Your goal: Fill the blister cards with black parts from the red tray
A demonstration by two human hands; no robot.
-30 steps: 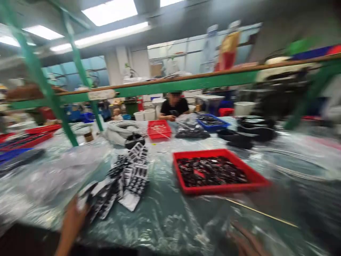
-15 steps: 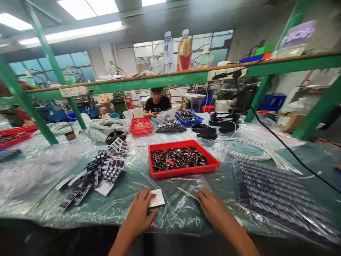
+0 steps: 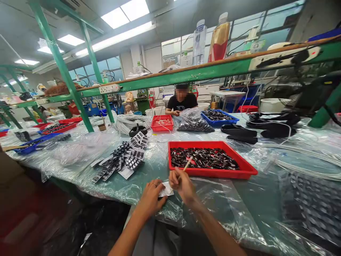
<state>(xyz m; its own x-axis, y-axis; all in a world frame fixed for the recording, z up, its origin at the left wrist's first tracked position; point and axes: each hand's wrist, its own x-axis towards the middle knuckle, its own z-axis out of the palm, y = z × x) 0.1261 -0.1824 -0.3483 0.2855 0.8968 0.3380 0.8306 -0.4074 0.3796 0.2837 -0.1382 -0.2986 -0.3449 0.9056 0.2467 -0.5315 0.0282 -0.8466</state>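
My left hand (image 3: 151, 195) lies on a small white card (image 3: 167, 190) near the table's front edge, its fingers spread over the card's left part. Close by on the right, my right hand (image 3: 182, 185) is closed round a thin pale stick (image 3: 188, 163) that points up and away. Behind the hands stands a red tray (image 3: 213, 173) with many small black pieces in it. To the left lies a pile of cards (image 3: 121, 160) with black pieces on them.
A person (image 3: 181, 101) sits across the table. Farther back are a small red tray (image 3: 162, 122), a bag of black pieces (image 3: 195, 122) and a blue tray (image 3: 220, 122). Bagged grey sheets (image 3: 311, 202) lie at the right, under a green shelf beam (image 3: 186, 80).
The view has swung left. My right hand has come in beside my left hand, and the stick now points upward. My left hand is still on the card.
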